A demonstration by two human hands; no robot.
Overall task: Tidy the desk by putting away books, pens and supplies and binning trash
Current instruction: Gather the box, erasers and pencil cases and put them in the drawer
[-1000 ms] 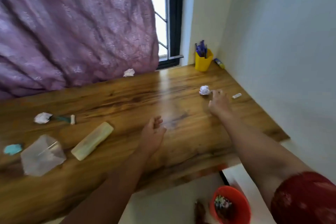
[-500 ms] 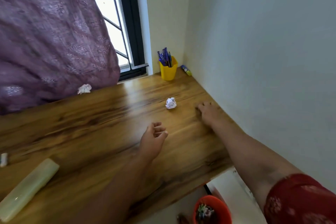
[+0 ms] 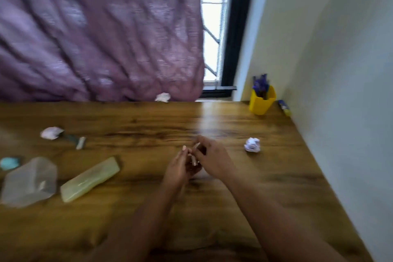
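Note:
My two hands meet over the middle of the wooden desk (image 3: pixel 280 178). My right hand (image 3: pixel 212 159) is pinched on a small white piece (image 3: pixel 194 162), blurred between the fingers. My left hand (image 3: pixel 178 168) is cupped, palm up, right against it. A crumpled paper ball (image 3: pixel 252 144) lies just right of my right hand. Two more paper balls lie at the back edge (image 3: pixel 162 97) and at the left (image 3: pixel 51 133). A yellow pen cup (image 3: pixel 262 103) with blue pens stands in the back right corner.
A pale green pencil case (image 3: pixel 90 178), a clear plastic box (image 3: pixel 29 181), a teal lump (image 3: pixel 9 162) and a teal pen with a white cap (image 3: pixel 76 141) lie at the left. A small tube (image 3: pixel 284 108) rests against the wall. A purple curtain (image 3: pixel 95 34) hangs behind.
My right hand left the desk's right edge, where the small white piece lay, and came in to meet my left hand. The view swung back to the left.

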